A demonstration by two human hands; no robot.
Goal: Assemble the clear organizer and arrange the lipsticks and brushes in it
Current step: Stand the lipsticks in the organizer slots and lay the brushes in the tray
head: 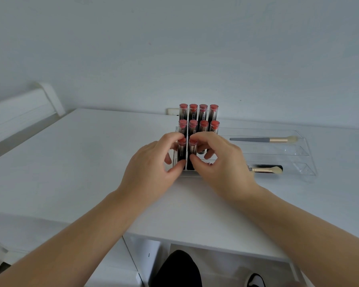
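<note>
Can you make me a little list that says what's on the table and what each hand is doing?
surface: white table
holder: clear plastic tiered organizer
back row: four upright red-capped lipstick tubes
middle row: four more upright tubes
front row: two tubes visible, others hidden by hands
left hand: pinches front-left lipstick
right hand: pinches neighbouring front lipstick
upper tray: grey-handled makeup brush
lower tray: black-and-gold makeup brush

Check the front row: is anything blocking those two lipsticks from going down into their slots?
Nothing visible does. The left hand pinches the left lipstick and the right hand the right lipstick, both upright in the organizer; their bases are hidden.
</note>
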